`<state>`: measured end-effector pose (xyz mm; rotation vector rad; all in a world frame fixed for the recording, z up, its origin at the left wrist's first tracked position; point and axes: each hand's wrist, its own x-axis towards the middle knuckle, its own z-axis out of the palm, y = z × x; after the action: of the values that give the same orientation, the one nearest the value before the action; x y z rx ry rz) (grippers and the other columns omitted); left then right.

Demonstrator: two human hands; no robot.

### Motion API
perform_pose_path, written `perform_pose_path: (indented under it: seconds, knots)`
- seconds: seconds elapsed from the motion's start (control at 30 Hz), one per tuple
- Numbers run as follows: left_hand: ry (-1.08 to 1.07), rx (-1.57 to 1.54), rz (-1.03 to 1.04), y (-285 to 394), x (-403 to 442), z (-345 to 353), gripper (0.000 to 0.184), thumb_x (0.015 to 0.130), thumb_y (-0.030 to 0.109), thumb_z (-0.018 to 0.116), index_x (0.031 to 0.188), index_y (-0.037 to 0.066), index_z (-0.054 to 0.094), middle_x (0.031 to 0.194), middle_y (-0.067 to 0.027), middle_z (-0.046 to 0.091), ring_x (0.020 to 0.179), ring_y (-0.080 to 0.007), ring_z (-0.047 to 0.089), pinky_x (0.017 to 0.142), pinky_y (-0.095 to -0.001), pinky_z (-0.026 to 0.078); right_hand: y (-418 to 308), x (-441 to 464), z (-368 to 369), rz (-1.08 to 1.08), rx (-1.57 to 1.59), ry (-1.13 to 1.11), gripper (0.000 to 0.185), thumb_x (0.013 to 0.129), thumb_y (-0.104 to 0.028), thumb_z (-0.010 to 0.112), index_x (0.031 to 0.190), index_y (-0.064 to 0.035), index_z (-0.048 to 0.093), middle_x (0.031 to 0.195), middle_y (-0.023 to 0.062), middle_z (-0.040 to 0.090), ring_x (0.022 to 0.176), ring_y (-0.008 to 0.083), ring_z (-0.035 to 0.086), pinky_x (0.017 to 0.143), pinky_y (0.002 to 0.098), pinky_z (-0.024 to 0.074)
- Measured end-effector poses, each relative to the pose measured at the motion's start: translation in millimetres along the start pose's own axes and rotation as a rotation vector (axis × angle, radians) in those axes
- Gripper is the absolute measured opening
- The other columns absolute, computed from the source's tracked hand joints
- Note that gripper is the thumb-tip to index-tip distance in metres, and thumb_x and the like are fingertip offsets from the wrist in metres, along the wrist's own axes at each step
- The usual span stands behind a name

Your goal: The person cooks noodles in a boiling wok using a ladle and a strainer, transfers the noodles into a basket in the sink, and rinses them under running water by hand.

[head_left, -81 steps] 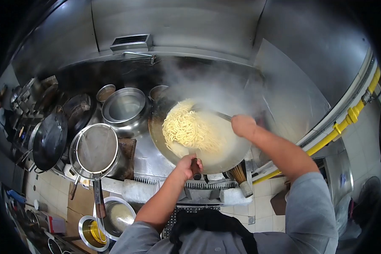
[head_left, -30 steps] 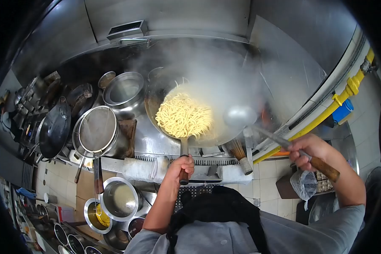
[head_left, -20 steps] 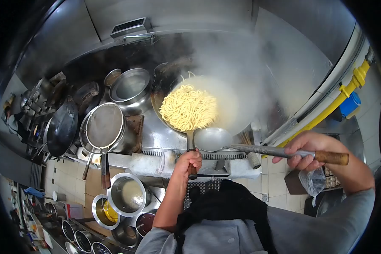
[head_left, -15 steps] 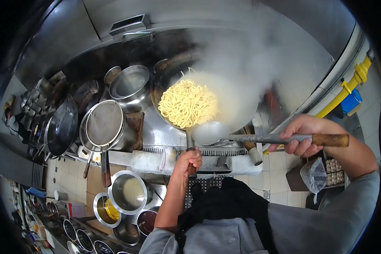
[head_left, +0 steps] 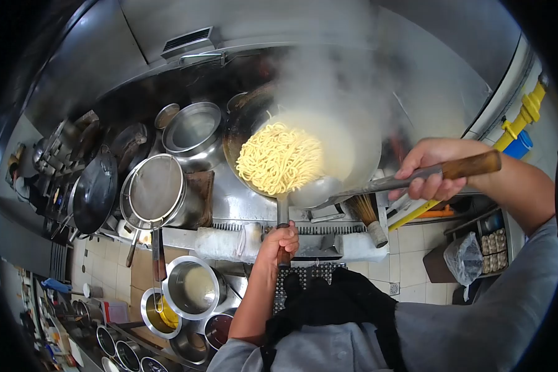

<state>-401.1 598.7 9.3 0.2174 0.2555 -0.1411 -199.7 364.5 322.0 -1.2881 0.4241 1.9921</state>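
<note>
Thick yellow noodles (head_left: 279, 159) are heaped on a strainer or skimmer over a large wok (head_left: 367, 139) of pale, steaming liquid. The strainer's wooden-ended handle (head_left: 283, 214) points toward me, and my left hand (head_left: 279, 243) is wrapped round it. My right hand (head_left: 433, 168) grips the long handle of a metal ladle (head_left: 317, 191) near its wooden end. The round bowl of the ladle is beside the lower right edge of the noodles, at the wok's near rim. Steam hides the wok's far right side.
Left of the wok stand a metal basin (head_left: 193, 128), a round sieve (head_left: 157, 188) on a pot and a dark wok (head_left: 95, 193). Pots (head_left: 194, 287) stand at lower left. A bamboo brush (head_left: 369, 218) leans at the front right, near a yellow pipe (head_left: 522, 116).
The noodles, earlier spread in the wok, now sit gathered above my left hand. My right hand went right with the ladle, whose bowl then came back beside the noodles; lately that hand has risen.
</note>
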Motion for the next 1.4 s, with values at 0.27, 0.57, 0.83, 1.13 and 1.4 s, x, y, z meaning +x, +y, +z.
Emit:
perform_pose_path:
  seconds: [0.27, 0.57, 0.83, 1.13, 1.4]
  knots:
    - [0.015, 0.084, 0.033, -2.9, -8.4, 5.7, 0.023, 0.075, -0.002, 0.055, 0.094, 0.006, 0.045, 0.062, 0.0039, 0.042, 0.044, -0.0035, 0.037, 0.042, -0.0210, 0.035, 60.9, 123.7, -11.6, -0.411, 0.117, 0.343, 0.013, 0.086, -0.018, 0.058, 0.085, -0.0071, 0.050, 0.066, -0.0046, 0.045, 0.047, 0.0033, 0.037, 0.039, 0.0187, 0.0303]
    - [0.092, 0.237, 0.007, -0.5, -20.1, 12.0, 0.027, 0.074, -0.003, 0.056, 0.097, 0.004, 0.043, 0.062, 0.0029, 0.042, 0.043, -0.0038, 0.036, 0.040, -0.0213, 0.034, 36.1, 165.3, -72.3, -0.799, 0.134, 0.192, 0.016, 0.087, -0.014, 0.056, 0.078, -0.0080, 0.045, 0.063, -0.0004, 0.044, 0.047, 0.0072, 0.038, 0.039, 0.0227, 0.0324]
    - [0.152, 0.380, 0.034, 0.6, -27.1, 18.1, 0.026, 0.074, -0.001, 0.055, 0.097, 0.007, 0.047, 0.060, 0.0057, 0.039, 0.043, -0.0038, 0.035, 0.040, -0.0212, 0.033, 20.2, 168.9, -92.6, -0.746, 0.357, -0.078, 0.011, 0.091, -0.016, 0.052, 0.088, -0.0057, 0.048, 0.062, -0.0045, 0.040, 0.044, 0.0033, 0.034, 0.035, 0.0195, 0.0282]
    - [0.136, 0.261, 0.009, 2.4, -23.2, 25.7, 0.022, 0.074, -0.002, 0.055, 0.093, 0.003, 0.047, 0.059, 0.0029, 0.042, 0.045, -0.0048, 0.037, 0.044, -0.0217, 0.035, 58.7, 155.1, -95.7, -0.852, 0.411, -0.248, 0.029, 0.090, -0.015, 0.051, 0.118, -0.0070, 0.050, 0.066, -0.0054, 0.042, 0.044, 0.0025, 0.036, 0.035, 0.0190, 0.0298]
    - [0.167, 0.177, -0.047, -0.5, -3.9, 21.7, 0.015, 0.075, -0.004, 0.053, 0.087, 0.004, 0.047, 0.060, 0.0033, 0.043, 0.045, -0.0051, 0.038, 0.044, -0.0219, 0.035, 46.6, 137.7, -4.3, -0.930, -0.100, 0.305, 0.008, 0.085, -0.006, 0.054, 0.089, -0.0034, 0.047, 0.064, 0.0027, 0.047, 0.042, 0.0104, 0.042, 0.032, 0.0260, 0.0351]
